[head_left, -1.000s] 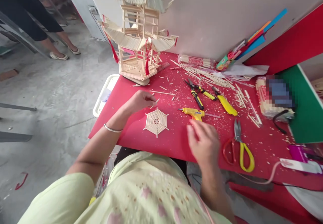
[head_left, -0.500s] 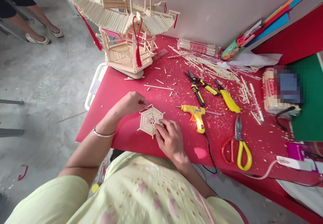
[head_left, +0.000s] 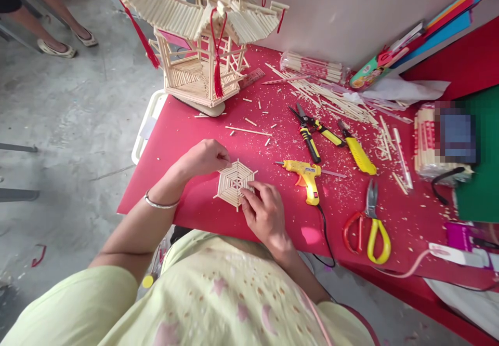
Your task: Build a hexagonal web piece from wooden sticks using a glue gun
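Note:
A small hexagonal panel of thin wooden sticks [head_left: 233,186], laid in rings like a spider web with spoke ends jutting out, is near the table's front edge. At its upper left corner is my left hand [head_left: 206,158], the fingers closed in a pinch; what they hold, if anything, is hidden. My right hand [head_left: 267,212] grips the panel's right side, thumb and fingertips over its edge. To the right lies a yellow glue gun [head_left: 306,174] with a clear glue stick in its back, its nozzle pointing left.
A stick-built pavilion model [head_left: 202,83] with red tassels stands at the back left. Black-yellow pliers [head_left: 310,141], a yellow utility knife [head_left: 359,155], red-yellow-handled cutters [head_left: 370,224] and loose sticks [head_left: 331,99] lie rightward on the red table [head_left: 156,138]. A person's legs [head_left: 54,16] show far left.
The view has shifted slightly, so most table items appear a little further right. Both hands stay at the hexagonal panel, with hardly any movement relative to it.

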Demonstrator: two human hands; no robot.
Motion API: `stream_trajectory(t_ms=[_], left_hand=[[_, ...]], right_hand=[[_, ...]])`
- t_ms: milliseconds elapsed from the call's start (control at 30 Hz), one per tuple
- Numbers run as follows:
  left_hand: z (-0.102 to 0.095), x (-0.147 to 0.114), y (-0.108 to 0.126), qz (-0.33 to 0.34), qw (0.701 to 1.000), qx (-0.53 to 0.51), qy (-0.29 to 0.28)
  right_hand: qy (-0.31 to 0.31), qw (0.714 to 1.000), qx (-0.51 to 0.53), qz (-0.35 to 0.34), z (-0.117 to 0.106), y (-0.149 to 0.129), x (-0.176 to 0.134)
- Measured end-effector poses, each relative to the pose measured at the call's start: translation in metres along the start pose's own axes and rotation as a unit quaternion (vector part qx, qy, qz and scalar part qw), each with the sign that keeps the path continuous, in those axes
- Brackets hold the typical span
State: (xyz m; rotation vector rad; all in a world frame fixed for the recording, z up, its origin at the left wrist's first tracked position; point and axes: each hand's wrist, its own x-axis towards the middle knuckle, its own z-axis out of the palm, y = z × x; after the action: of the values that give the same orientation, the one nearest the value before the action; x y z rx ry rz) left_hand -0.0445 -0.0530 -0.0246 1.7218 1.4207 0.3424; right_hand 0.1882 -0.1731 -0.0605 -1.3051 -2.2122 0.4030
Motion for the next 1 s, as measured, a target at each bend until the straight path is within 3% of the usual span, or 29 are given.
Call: stream_trajectory(t_ms=[200, 567, 1000], left_hand=[[0.000, 0.000, -0.001, 0.002, 0.998, 0.063, -0.010], [-0.008, -0.004, 0.010, -0.010, 0.996, 0.063, -0.064], [-0.006, -0.002, 0.009, -0.034, 0.997, 0.058, -0.045]], right_hand=[[0.015, 1.000, -0.004, -0.010, 0.002, 0.000, 0.000], [0.015, 1.000, 0.001, -0.007, 0.003, 0.002, -0.001], [0.014, 1.000, 0.004, -0.002, 0.002, 0.002, -0.001]])
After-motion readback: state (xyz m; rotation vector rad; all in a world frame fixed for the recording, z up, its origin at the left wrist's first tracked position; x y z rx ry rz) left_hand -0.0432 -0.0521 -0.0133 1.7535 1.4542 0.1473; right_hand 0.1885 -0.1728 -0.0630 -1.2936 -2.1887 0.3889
